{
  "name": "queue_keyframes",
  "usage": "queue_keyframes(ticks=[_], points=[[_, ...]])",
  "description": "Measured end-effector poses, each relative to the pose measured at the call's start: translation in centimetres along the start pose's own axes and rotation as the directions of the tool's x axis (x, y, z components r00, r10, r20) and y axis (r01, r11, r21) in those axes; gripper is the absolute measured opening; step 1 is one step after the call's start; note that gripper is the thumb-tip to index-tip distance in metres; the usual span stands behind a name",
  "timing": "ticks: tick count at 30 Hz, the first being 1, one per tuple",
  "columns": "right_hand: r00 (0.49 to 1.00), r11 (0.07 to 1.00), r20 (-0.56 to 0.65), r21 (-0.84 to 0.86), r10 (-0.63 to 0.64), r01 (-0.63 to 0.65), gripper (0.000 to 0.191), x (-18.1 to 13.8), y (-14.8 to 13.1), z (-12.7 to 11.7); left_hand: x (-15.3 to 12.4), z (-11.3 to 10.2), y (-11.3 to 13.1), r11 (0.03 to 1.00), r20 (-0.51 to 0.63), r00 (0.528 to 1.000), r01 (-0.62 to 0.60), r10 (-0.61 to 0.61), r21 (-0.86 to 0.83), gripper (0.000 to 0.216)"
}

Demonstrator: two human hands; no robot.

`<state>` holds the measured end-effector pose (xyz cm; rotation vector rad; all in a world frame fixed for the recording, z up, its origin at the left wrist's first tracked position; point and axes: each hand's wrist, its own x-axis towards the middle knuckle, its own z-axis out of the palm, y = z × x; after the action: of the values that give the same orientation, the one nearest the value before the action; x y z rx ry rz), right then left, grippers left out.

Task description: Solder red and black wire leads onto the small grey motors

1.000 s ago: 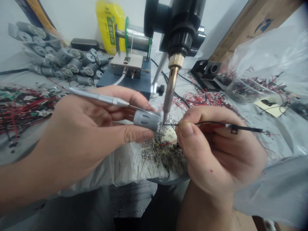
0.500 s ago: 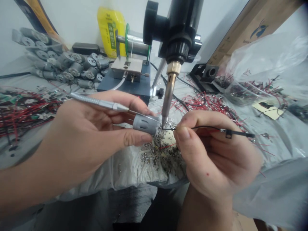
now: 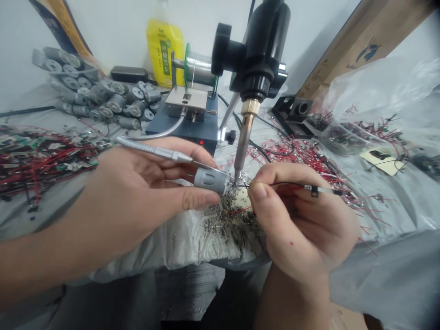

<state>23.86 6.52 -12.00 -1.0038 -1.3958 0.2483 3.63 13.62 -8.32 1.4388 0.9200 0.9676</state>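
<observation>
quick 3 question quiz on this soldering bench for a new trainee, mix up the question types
1. True or false: the left hand holds a small grey motor.
2. Multiple choice: what does the right hand pinch between thumb and fingers? A) a yellow bottle B) a thin black wire C) a solder spool
3. Fill in: the tip of the mounted soldering iron points down at the end of the ____.

Key
1. True; the motor sits between thumb and fingers, with the metal feed tube running across above it.
2. B
3. motor, where the wire end meets it; the yellow bottle stands far back.
</observation>
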Motion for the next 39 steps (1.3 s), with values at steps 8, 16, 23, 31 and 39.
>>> queue_keyframes(ticks=[8,16,23,31,39], points=[[1.0,1.0,-0.013,0.012,0.013,-0.013,0.007,0.1,-0.1,0.1,-0.2,-0.3,-0.3,1.0,0.027,1.0,-0.003,0.004,-0.026,0.035],[1.0,0.999,0.009,0.049,-0.009,0.008,0.012,0.0,0.2,-0.3,-0.2,-0.3,-0.3,0.997,0.046,0.998,0.043,-0.04,-0.062,0.037],[1.0,1.0,0.005,0.023,-0.014,0.013,0.011,-0.3,0.6,-0.2,0.0,-0.3,-0.3,0.991,0.076,0.995,0.072,-0.064,-0.11,0.035],[0.998,0.998,0.028,0.03,0.05,-0.051,0.01,-0.2,0.2,-0.6,0.4,0.0,-0.3,0.988,0.079,0.992,0.106,-0.097,-0.112,0.031],[0.962,0.982,0.259,-0.184,0.082,-0.034,0.008,1.6,-0.9,-3.2,0.0,-1.0,-0.8,0.973,0.157,0.97,0.203,-0.184,-0.111,0.029]])
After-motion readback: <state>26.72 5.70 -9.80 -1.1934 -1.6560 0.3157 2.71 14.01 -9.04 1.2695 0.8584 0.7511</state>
